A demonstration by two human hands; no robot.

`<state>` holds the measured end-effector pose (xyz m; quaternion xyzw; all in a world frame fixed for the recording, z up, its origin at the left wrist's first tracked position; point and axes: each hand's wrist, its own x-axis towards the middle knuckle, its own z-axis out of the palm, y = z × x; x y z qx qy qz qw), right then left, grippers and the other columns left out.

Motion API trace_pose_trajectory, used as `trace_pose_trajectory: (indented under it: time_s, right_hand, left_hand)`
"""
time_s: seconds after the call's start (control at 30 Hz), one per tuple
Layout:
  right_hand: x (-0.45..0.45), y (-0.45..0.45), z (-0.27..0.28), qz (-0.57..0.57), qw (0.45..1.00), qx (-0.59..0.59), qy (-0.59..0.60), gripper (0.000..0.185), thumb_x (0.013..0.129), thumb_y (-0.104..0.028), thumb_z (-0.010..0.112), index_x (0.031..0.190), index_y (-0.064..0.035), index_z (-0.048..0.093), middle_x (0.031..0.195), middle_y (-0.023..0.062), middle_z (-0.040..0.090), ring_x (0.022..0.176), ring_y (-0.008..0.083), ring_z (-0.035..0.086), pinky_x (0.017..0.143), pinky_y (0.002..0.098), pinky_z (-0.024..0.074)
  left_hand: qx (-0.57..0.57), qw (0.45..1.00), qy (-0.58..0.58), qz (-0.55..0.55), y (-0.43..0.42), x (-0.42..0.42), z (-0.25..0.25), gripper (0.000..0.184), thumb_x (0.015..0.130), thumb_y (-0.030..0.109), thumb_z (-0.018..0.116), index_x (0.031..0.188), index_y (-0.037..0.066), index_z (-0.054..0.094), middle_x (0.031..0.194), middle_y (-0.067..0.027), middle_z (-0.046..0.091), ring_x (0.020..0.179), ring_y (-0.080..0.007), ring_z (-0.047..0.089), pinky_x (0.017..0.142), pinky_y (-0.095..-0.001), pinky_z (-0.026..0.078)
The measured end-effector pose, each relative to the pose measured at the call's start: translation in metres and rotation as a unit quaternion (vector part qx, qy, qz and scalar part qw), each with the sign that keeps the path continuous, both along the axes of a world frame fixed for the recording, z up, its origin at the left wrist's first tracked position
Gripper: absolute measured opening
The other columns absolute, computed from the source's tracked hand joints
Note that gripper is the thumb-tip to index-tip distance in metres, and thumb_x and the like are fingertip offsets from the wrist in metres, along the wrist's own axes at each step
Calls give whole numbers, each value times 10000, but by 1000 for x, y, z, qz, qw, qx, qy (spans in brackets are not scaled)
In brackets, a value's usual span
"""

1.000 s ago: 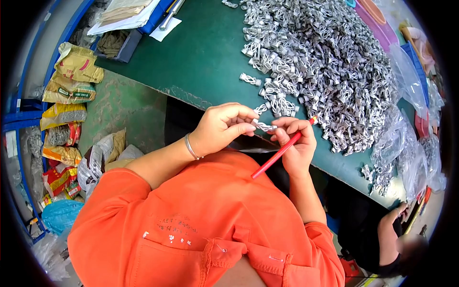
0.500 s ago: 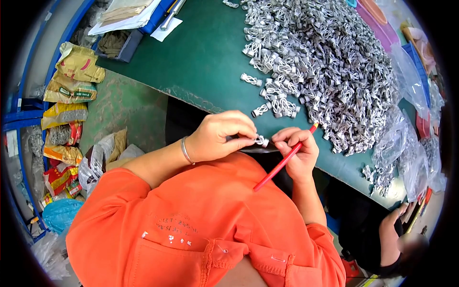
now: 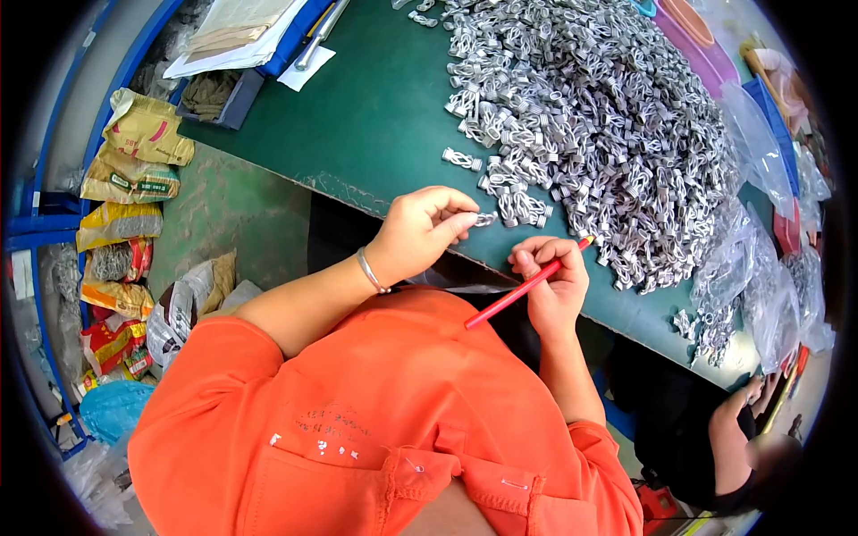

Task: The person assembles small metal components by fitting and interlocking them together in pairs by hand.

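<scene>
Between the thumb and fingers of my left hand (image 3: 422,234) is a small silver metal part (image 3: 484,219), held over the front edge of the green table (image 3: 357,116). My right hand (image 3: 552,281), to the right and apart from it, is closed round a red pencil (image 3: 527,284) that slants down left across the fingers. Beyond both hands a large pile of the same silver parts (image 3: 608,134) covers the table's right half. One loose part (image 3: 462,160) lies at the pile's left edge.
Papers (image 3: 234,34) and a grey bin (image 3: 234,100) with cloth stand at the table's far left. Sacks (image 3: 134,174) line the floor at left. Plastic bags (image 3: 760,277) hang over the table's right end. Another person's arm (image 3: 728,438) is at the lower right.
My left hand has moved up from my lap towards the table edge and holds a silver part. My right hand keeps the pencil. The small cluster by the pile's near edge has lost a part.
</scene>
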<state>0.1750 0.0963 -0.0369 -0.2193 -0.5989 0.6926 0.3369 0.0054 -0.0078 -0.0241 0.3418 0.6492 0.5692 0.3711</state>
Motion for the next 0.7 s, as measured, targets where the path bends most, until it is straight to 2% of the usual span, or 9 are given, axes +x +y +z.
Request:
trace_pose_trajectory:
  time_s: [0.03, 0.1, 0.13, 0.27, 0.43, 0.53, 0.6, 0.7]
  right_hand:
    - [-2, -1, 1, -1, 1000, -1, 1, 189, 838, 93, 586, 848, -27, 440, 871, 111, 599, 709, 105, 560, 621, 215, 466]
    - [-6, -2, 8, -36, 998, -45, -21, 156, 869, 60, 560, 890, -29, 433, 920, 121, 599, 737, 108, 591, 632, 211, 490]
    - [-8, -2, 9, -27, 998, -55, -13, 143, 882, 38, 554, 915, -29, 432, 945, 122, 603, 757, 106, 607, 635, 209, 502]
    - [-13, -2, 11, -1, 995, -100, -9, 158, 870, 37, 579, 919, -26, 442, 952, 130, 613, 736, 121, 619, 611, 216, 513]
    - [-13, -2, 13, 10, 996, -91, -6, 159, 855, 50, 587, 880, -24, 449, 908, 157, 614, 693, 141, 620, 578, 218, 526]
    - [-10, -1, 11, 25, 993, -111, 24, 207, 819, 95, 608, 869, -27, 448, 912, 142, 605, 774, 154, 617, 638, 241, 531]
    - [-10, -1, 4, 12, 998, -12, 56, 261, 773, 139, 625, 860, -29, 446, 928, 141, 591, 857, 185, 609, 707, 269, 531]
    - [-7, -4, 6, 12, 997, 37, 64, 305, 733, 172, 638, 857, -29, 446, 953, 142, 579, 921, 205, 595, 763, 301, 523]
  left_hand:
    - [-1, 1000, 1, -1, -1, -1, 3, 119, 880, 60, 607, 965, -23, 622, 838, -55, 641, 668, -84, 596, 621, -229, 520]
    - [-30, 980, -199, -1, -2, -4, 11, 145, 895, 92, 596, 985, -20, 617, 819, -61, 653, 676, -88, 602, 620, -227, 522]
    - [-28, 975, -219, 0, -3, -3, 12, 159, 902, 109, 590, 989, -21, 616, 832, -69, 654, 678, -95, 607, 616, -230, 525]
    - [-17, 969, -245, -7, -6, 2, 14, 161, 911, 110, 577, 994, -22, 617, 835, -74, 653, 682, -105, 614, 618, -235, 532]
    - [3, 964, -265, -23, -8, 3, 16, 211, 925, 151, 567, 987, -43, 618, 850, -91, 649, 703, -127, 634, 636, -248, 550]
    - [9, 965, -262, -31, -9, 4, 18, 191, 947, 119, 514, 999, -35, 613, 876, -93, 654, 724, -123, 635, 657, -249, 545]
    - [17, 968, -250, -33, -9, 3, 22, 166, 936, 96, 528, 993, -38, 610, 892, -93, 651, 751, -126, 637, 676, -250, 543]
    - [60, 972, -223, -47, -12, 5, 18, 106, 894, 34, 573, 964, -35, 612, 923, -94, 644, 807, -131, 635, 714, -253, 540]
